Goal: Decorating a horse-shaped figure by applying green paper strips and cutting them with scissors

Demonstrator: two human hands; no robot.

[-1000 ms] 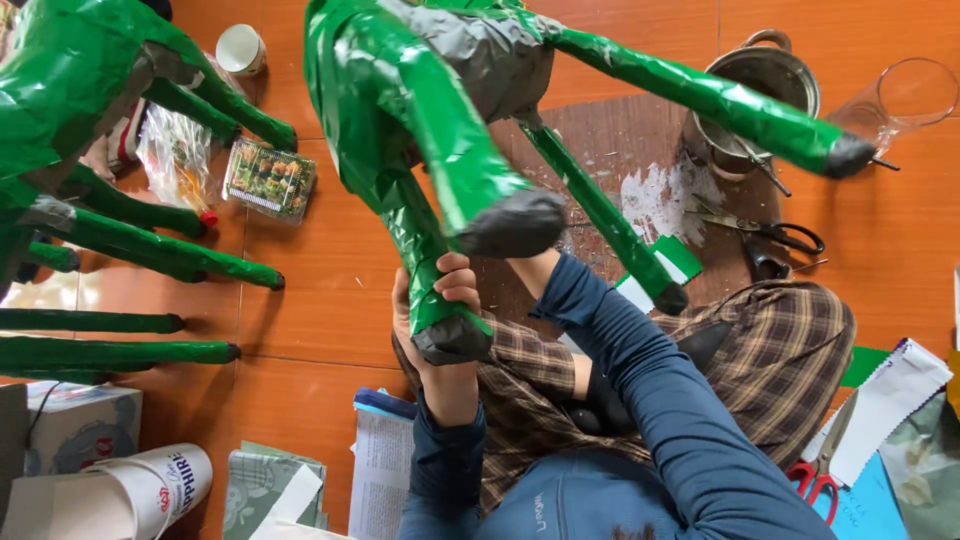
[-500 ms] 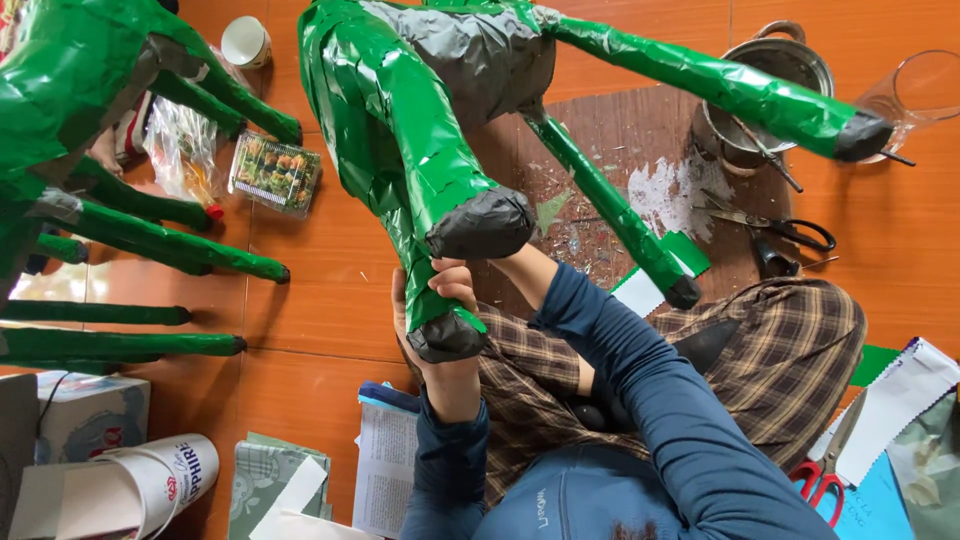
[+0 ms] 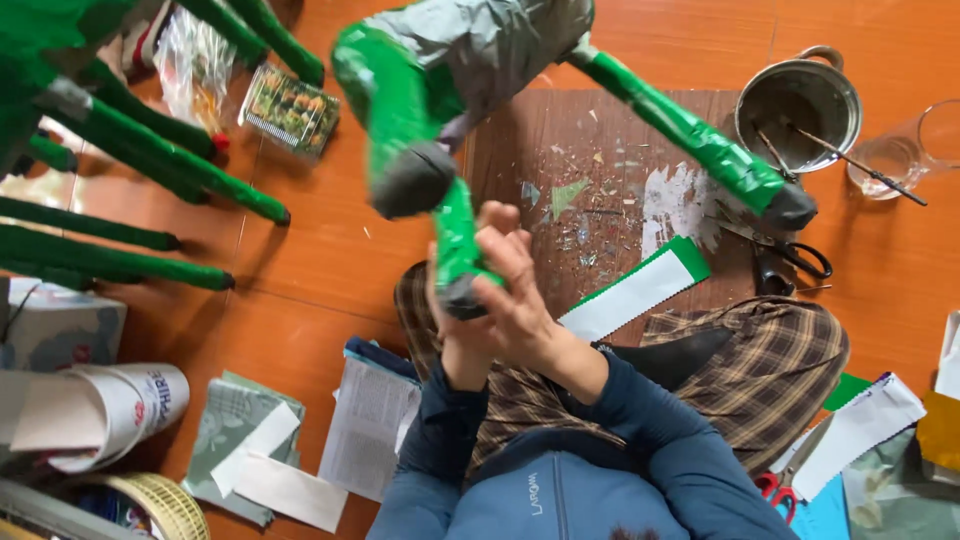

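Observation:
A paper animal figure with a grey body (image 3: pixel 490 40) and legs wrapped in green tape hangs above my lap. Both hands grip the end of one green leg (image 3: pixel 455 230). My right hand (image 3: pixel 525 295) wraps its fingers over the leg's dark tip. My left hand (image 3: pixel 455 335) holds the same tip from underneath and is mostly hidden behind the right one. Another leg with a grey stump (image 3: pixel 405 170) sticks out just above my hands. A third leg (image 3: pixel 700 140) reaches right over the wooden board (image 3: pixel 600 130).
A green-and-white paper strip (image 3: pixel 640 290) lies by my plaid knee. A metal pot (image 3: pixel 800 100), a glass (image 3: pixel 905 150) and black scissors (image 3: pixel 795 262) sit to the right. Another green figure (image 3: pixel 120 150) fills the left. Papers (image 3: pixel 370 420), a white roll (image 3: pixel 125 400) and red scissors (image 3: pixel 775 487) lie near.
The figure has swung up and to the right, its held leg now more upright. My right hand has shifted over the leg's tip, fingers spread across it.

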